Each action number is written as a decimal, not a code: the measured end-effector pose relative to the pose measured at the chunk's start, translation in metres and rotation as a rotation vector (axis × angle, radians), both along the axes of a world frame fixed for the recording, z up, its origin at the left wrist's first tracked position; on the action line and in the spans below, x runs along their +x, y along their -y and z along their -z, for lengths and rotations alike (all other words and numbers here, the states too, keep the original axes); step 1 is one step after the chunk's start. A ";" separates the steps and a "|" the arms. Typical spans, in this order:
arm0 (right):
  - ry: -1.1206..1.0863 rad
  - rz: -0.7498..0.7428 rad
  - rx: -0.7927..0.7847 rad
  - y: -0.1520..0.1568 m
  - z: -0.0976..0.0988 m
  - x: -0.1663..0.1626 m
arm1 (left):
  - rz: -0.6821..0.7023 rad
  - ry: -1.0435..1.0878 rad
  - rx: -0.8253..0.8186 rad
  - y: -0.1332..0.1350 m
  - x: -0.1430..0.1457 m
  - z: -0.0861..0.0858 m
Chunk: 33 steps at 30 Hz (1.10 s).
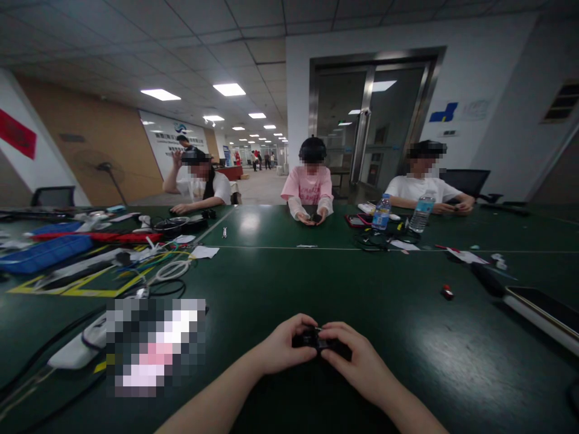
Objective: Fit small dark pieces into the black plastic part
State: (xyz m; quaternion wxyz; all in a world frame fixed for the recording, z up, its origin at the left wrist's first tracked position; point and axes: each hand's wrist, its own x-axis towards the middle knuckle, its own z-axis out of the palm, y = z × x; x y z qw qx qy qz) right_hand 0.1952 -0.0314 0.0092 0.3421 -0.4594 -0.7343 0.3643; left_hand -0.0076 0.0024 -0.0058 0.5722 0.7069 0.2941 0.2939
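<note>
Both my hands meet low in the middle of the head view, over the dark green table (280, 277). My left hand (283, 349) and my right hand (355, 361) are closed from either side on one small black part (312, 339), pinched between fingers and thumbs. Most of the part is hidden by my fingers, so its shape is unclear. It sits just above or on the table surface; I cannot tell which.
Cables, a blue tray (43, 250) and tools crowd the left side. A small red piece (447, 292) and a dark flat device (543, 307) lie to the right. Three people sit across the table, with two water bottles (382, 212) near them.
</note>
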 end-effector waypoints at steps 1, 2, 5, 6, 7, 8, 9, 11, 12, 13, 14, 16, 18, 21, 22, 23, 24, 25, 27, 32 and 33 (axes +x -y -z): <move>0.001 -0.002 -0.005 0.000 0.000 0.000 | -0.002 0.000 0.003 0.000 0.000 0.000; 0.001 -0.002 -0.008 -0.001 0.000 0.000 | -0.004 0.000 0.005 0.000 0.000 -0.001; 0.002 0.001 -0.014 -0.001 0.000 0.000 | -0.005 -0.003 -0.009 0.001 0.000 -0.004; 0.004 0.006 -0.018 -0.001 0.000 0.000 | -0.006 -0.007 -0.014 0.001 0.001 -0.004; 0.005 0.009 -0.025 -0.001 0.000 0.000 | -0.007 -0.010 -0.018 0.001 0.001 -0.005; 0.002 0.012 -0.033 0.000 0.000 0.001 | -0.007 -0.011 -0.019 0.001 0.001 -0.006; -0.003 0.016 -0.039 0.000 -0.001 0.001 | -0.007 -0.009 -0.018 0.001 0.001 -0.006; -0.017 0.026 -0.055 0.000 -0.002 0.001 | -0.009 -0.004 -0.011 0.001 0.001 -0.006; -0.026 0.034 -0.062 -0.001 -0.003 0.001 | -0.011 -0.004 -0.010 0.001 0.000 -0.006; -0.039 0.046 -0.067 -0.001 -0.004 0.002 | -0.011 -0.006 -0.011 0.001 0.000 -0.005; -0.054 0.059 -0.071 -0.002 -0.005 0.003 | -0.010 -0.007 -0.015 0.001 0.000 -0.005; -0.096 0.090 -0.077 -0.004 -0.007 0.005 | -0.007 -0.005 -0.027 0.001 0.000 -0.005; -0.152 0.118 -0.101 -0.005 -0.009 0.007 | -0.006 0.001 -0.043 0.002 0.000 -0.007; -0.281 0.161 -0.180 -0.007 -0.010 0.010 | -0.010 0.001 -0.070 0.003 0.000 -0.010; -0.329 0.176 -0.206 -0.008 -0.010 0.011 | -0.011 -0.001 -0.076 0.003 0.000 -0.011; -0.372 0.192 -0.228 -0.008 -0.010 0.012 | -0.010 -0.005 -0.078 0.003 0.000 -0.012; -0.409 0.208 -0.245 -0.009 -0.009 0.013 | -0.010 -0.008 -0.076 0.003 0.000 -0.013; -0.441 0.223 -0.254 -0.009 -0.008 0.014 | -0.012 -0.011 -0.068 0.003 0.000 -0.013; -0.509 0.250 -0.253 -0.010 -0.006 0.016 | -0.020 -0.016 -0.042 0.003 0.000 -0.011; -0.727 0.310 -0.278 -0.014 -0.001 0.020 | -0.029 -0.032 0.009 0.001 0.000 -0.006; -0.776 0.322 -0.297 -0.014 -0.002 0.021 | -0.030 -0.036 0.008 0.001 0.000 -0.006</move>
